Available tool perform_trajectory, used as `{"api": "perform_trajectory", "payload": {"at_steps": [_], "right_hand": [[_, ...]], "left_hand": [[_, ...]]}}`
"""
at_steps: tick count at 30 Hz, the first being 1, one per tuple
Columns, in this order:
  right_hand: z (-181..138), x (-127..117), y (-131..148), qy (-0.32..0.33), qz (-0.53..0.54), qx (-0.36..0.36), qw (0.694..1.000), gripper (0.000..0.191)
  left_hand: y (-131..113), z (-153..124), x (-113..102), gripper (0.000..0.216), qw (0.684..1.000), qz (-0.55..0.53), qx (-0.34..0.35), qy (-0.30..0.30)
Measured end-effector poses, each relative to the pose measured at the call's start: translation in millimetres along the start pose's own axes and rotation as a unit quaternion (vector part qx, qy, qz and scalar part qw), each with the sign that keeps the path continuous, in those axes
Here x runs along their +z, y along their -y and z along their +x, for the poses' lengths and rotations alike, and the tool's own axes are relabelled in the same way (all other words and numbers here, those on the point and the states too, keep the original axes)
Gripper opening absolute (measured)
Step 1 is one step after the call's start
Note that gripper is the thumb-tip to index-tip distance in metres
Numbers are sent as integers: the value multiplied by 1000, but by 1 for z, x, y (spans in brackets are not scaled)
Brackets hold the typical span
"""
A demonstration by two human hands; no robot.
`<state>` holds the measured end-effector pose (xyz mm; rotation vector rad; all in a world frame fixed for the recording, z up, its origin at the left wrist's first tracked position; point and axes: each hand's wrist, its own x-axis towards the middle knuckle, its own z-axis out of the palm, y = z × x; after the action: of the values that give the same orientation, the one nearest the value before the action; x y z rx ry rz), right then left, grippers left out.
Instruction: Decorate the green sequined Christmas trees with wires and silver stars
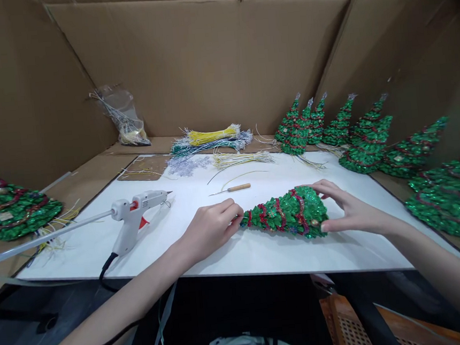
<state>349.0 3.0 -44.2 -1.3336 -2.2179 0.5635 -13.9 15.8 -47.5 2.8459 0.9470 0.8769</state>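
A small green tinsel Christmas tree (pixel 285 213) with red garland lies on its side on the white board, its tip pointing left. At the tip, my left hand (pixel 216 224) is closed, the fingers pinched around the narrow end; whether a star or wire is in them is hidden. My right hand (pixel 344 208) grips the wide base, thumb in front and fingers behind. Just beyond the tree lies an awl (pixel 238 187) with a wooden handle. A white glue gun (pixel 131 218) stands left of my left hand, a long glue stick running out of its back.
Several finished trees (pixel 342 122) stand at the back right, and another tree (pixel 11 207) lies at far left. Bundles of yellow wires (pixel 214 135) and a heap of clear stars (pixel 189 166) are at the back. A plastic bag (pixel 122 115) leans on the cardboard wall (pixel 196 57).
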Motion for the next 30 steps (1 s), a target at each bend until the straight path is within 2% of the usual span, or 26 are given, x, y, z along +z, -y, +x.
{"api": "perform_trajectory", "payload": {"at_steps": [10,22,27,30], "right_hand": [[5,14,14,-5,13,-23,1000,80],[3,18,19,-17,3,-37,999,84],[5,21,19,-24,0,-43,999,84],[5,23,17,-25,3,-42,999,84]], "left_hand": [[5,-10,-9,14,1000,12,-1,19],[4,-8,-4,16,998,56,-1,27],[2,-8,-8,13,999,6,-25,34],[2,-9,-11,20,998,-28,-43,33]]}}
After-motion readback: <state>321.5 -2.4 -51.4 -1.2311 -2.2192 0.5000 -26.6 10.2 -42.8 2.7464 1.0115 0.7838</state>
